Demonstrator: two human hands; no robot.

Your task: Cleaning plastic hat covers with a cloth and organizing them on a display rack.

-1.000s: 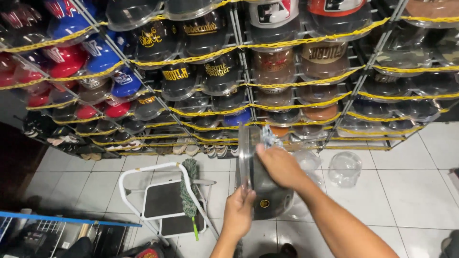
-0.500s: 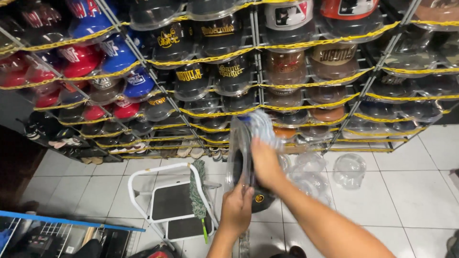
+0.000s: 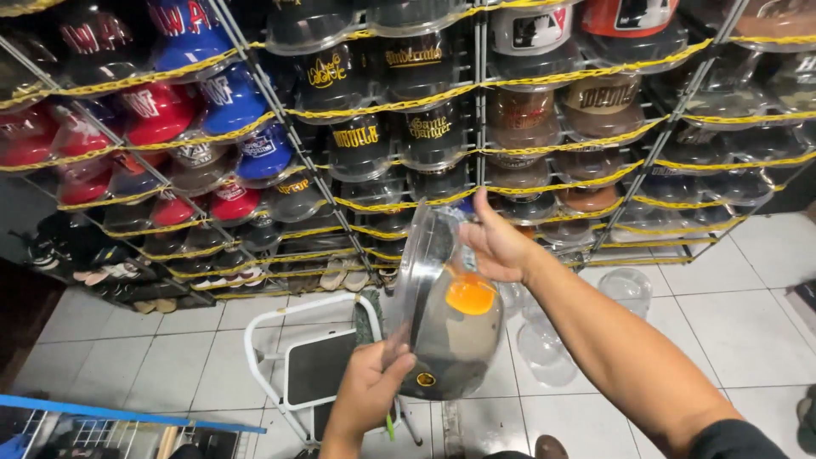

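Case: clear cap case (image 3: pixel 442 297) stands on edge, long axis near vertical, grey cap (image 3: pixel 446 336) inside.
Left hand (image 3: pixel 370 391): clamped on bottom rim.
Right hand (image 3: pixel 497 242): gripping top edge.

The grey fabric cap with an orange patch (image 3: pixel 448 327) shows only through the glare of the clear plastic dome case (image 3: pixel 429 280) around it, so its front design cannot be read. The left hand (image 3: pixel 367 393) covers the case's lower rim, and its wrist runs off the bottom edge. The right hand (image 3: pixel 495 246) hides the case's upper back edge. The white metal step stool (image 3: pixel 293 374) is partly behind the left hand. The top row of the wire rack of cased caps (image 3: pixel 408 110) is cut by the upper edge.
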